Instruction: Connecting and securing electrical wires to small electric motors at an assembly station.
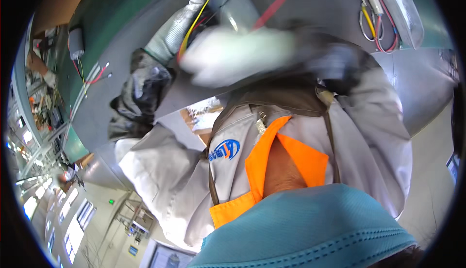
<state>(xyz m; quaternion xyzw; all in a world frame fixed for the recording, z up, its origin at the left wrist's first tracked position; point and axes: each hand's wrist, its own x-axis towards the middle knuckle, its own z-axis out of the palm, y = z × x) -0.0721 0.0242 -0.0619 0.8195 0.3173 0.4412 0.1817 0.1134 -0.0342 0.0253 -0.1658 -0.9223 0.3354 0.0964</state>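
Yellow wire (196,20) beside gloved left hand (177,30); right hand (233,57) blurred.

I see a pale grey work jacket (170,171) with an orange collar (286,161) and a blue round chest emblem (224,149), grey-white knit gloves (174,25), brown straps, and a teal mask (310,229).

Yellow wire (196,20) — thin, curving across a grey-gloved hand (174,30)

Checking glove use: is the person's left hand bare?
No, the left hand wears a dark, grey-cuffed work glove and rests on the grey table beside yellow and red wires.
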